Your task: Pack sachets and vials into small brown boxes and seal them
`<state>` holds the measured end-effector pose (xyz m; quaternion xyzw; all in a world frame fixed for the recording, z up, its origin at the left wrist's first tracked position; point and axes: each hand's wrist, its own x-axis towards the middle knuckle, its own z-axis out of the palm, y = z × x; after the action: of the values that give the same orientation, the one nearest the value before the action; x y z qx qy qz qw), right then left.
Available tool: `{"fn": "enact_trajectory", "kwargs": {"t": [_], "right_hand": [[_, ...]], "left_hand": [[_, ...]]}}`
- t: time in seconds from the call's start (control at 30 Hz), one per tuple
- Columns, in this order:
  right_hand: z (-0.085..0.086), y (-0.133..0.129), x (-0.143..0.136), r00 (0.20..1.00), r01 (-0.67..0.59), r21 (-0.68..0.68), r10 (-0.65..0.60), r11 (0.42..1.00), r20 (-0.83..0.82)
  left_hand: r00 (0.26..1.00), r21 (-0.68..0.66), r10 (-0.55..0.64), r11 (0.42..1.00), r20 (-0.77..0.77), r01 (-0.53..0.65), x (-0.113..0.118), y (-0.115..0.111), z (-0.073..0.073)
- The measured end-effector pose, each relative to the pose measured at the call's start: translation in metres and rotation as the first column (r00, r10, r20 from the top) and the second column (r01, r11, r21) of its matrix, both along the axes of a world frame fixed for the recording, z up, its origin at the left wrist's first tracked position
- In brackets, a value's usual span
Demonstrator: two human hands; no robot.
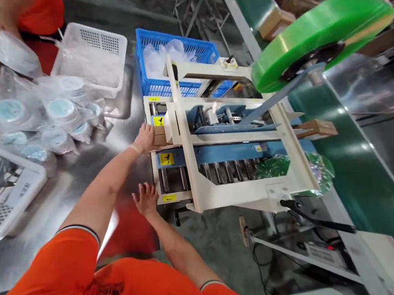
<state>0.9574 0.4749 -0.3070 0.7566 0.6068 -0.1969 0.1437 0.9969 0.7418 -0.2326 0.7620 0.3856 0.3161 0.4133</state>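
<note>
At the infeed of a carton sealing machine, my left hand is closed against the near end of a small brown cardboard box. That box lies between the machine's guides, and its far part is hidden under the white frame. My right hand is open, fingers spread, at the metal table's edge beside the machine's rollers; it holds nothing. A large green roll of tape is mounted over the machine. Another brown box sticks out at the outfeed.
Bagged round items are piled on the metal table. White baskets and a blue crate stand around. A co-worker's hand holds a plastic bag. A green conveyor belt runs beyond the machine.
</note>
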Motion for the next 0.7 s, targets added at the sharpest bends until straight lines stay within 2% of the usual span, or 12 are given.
{"fn": "enact_trajectory", "kwargs": {"t": [0.1, 0.17, 0.2, 0.27, 0.33, 0.37, 0.43, 0.5, 0.57, 0.6, 0.63, 0.7], "right_hand": [[-0.001, 0.0, 0.006, 1.0, -0.03, 0.029, 0.03, 0.999, 0.004], [-0.001, -0.004, 0.008, 1.0, -0.002, 0.09, 0.003, 0.996, -0.009], [0.0, -0.007, 0.009, 1.0, 0.019, 0.121, -0.018, 0.992, -0.011], [0.002, -0.011, 0.009, 0.998, 0.058, 0.182, -0.057, 0.981, -0.011], [0.008, -0.008, 0.004, 0.996, 0.091, 0.241, -0.091, 0.966, -0.014], [0.014, -0.003, -0.002, 0.996, 0.092, 0.262, -0.089, 0.961, -0.023], [0.031, 0.014, -0.03, 0.998, 0.044, 0.295, -0.028, 0.954, -0.057], [0.058, 0.035, -0.082, 0.975, -0.119, 0.328, 0.173, 0.937, -0.14], [0.092, 0.057, -0.158, 0.852, -0.332, 0.393, 0.452, 0.858, -0.266], [0.111, 0.068, -0.202, 0.764, -0.409, 0.429, 0.56, 0.805, -0.322], [0.13, 0.077, -0.247, 0.674, -0.459, 0.47, 0.64, 0.754, -0.369], [0.164, 0.093, -0.335, 0.554, -0.51, 0.51, 0.718, 0.693, -0.422]], "left_hand": [[0.996, 0.011, -0.088, 0.996, -0.025, 0.088, 0.034, -0.028, 0.002], [0.998, 0.031, -0.054, 0.998, -0.025, 0.055, 0.018, -0.057, 0.002], [0.999, 0.049, -0.031, 0.998, -0.02, 0.032, -0.004, -0.072, 0.002], [1.0, 0.107, 0.021, 0.994, -0.007, -0.02, -0.076, -0.101, 0.004], [0.993, 0.208, 0.113, 0.972, 0.013, -0.114, -0.177, -0.132, 0.013], [0.973, 0.248, 0.231, 0.941, 0.018, -0.228, -0.235, -0.149, 0.021], [0.825, 0.296, 0.565, 0.785, 0.018, -0.544, -0.356, -0.188, 0.042], [0.53, 0.347, 0.848, 0.487, 0.034, -0.802, -0.472, -0.23, 0.064], [0.19, 0.358, 0.982, 0.17, 0.02, -0.918, -0.569, -0.268, 0.082], [0.038, 0.336, 0.999, 0.032, 0.013, -0.941, -0.608, -0.285, 0.088], [-0.069, 0.316, 0.997, -0.06, -0.017, -0.947, -0.64, -0.298, 0.093], [-0.169, 0.262, 0.983, -0.143, -0.078, -0.954, -0.684, -0.316, 0.098]]}}
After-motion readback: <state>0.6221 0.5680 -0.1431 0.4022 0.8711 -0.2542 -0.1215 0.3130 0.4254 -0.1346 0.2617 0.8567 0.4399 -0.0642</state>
